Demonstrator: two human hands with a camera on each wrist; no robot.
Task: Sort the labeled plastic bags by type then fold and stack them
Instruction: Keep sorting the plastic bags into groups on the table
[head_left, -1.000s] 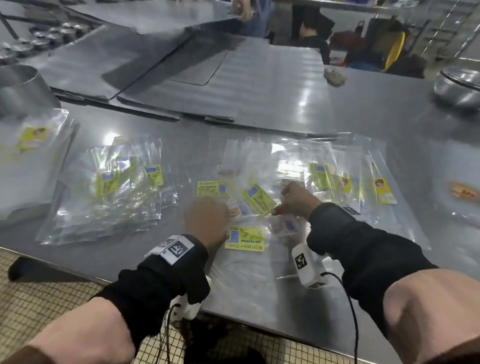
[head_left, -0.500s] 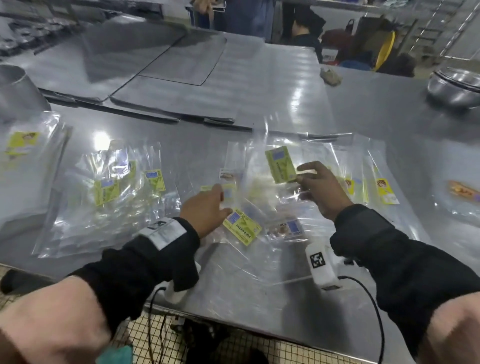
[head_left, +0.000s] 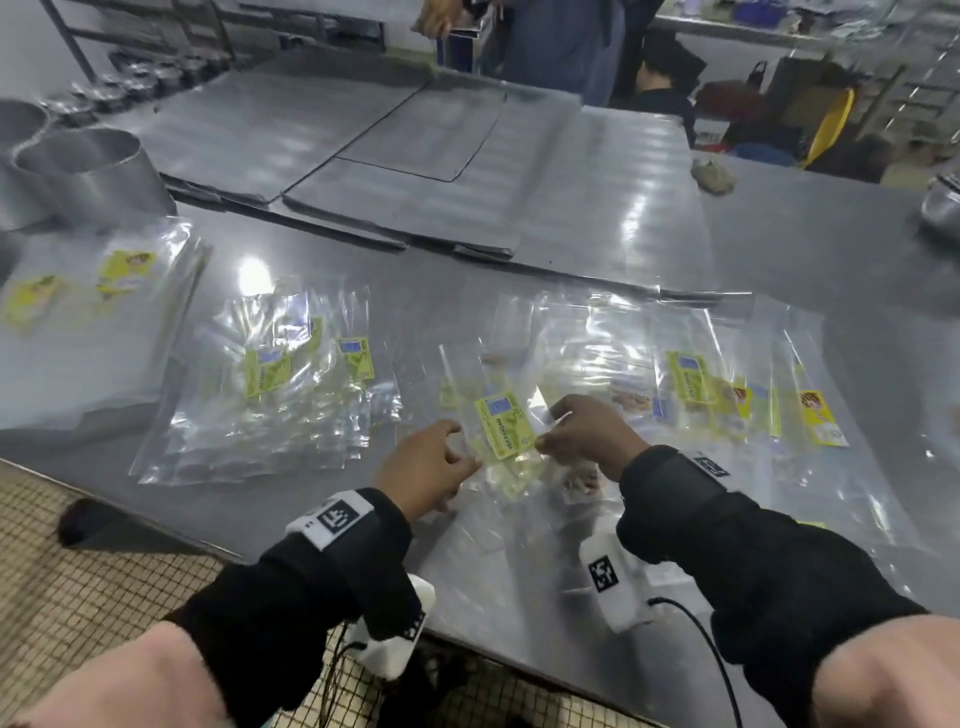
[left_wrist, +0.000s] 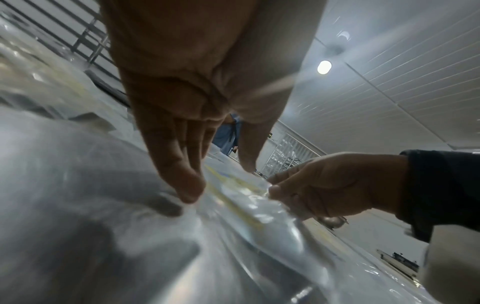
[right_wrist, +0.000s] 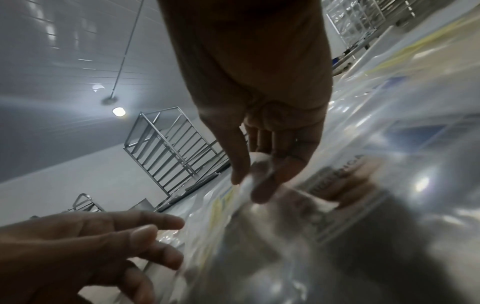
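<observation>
A clear bag with a green label (head_left: 504, 426) is held low over the steel table (head_left: 779, 249) between my hands. My right hand (head_left: 543, 442) pinches its right edge between thumb and forefinger, which the right wrist view shows plainly as my right hand (right_wrist: 246, 185) closed on a fold of film. My left hand (head_left: 465, 447) reaches in from the left with straight fingers. In the left wrist view, the fingertips (left_wrist: 189, 195) touch the film and the thumb stands apart. More bags lie under the held bag.
A pile of green-label bags (head_left: 275, 395) lies to the left, and another pile (head_left: 78, 312) at the far left. Mixed bags (head_left: 727, 395) are spread on the right. Metal pots (head_left: 83, 171), flat trays (head_left: 415, 156), a rag (head_left: 714, 176) and people stand behind.
My right hand has brought the green-label bag down and back toward me. My left hand has moved right and now touches the bag's left side.
</observation>
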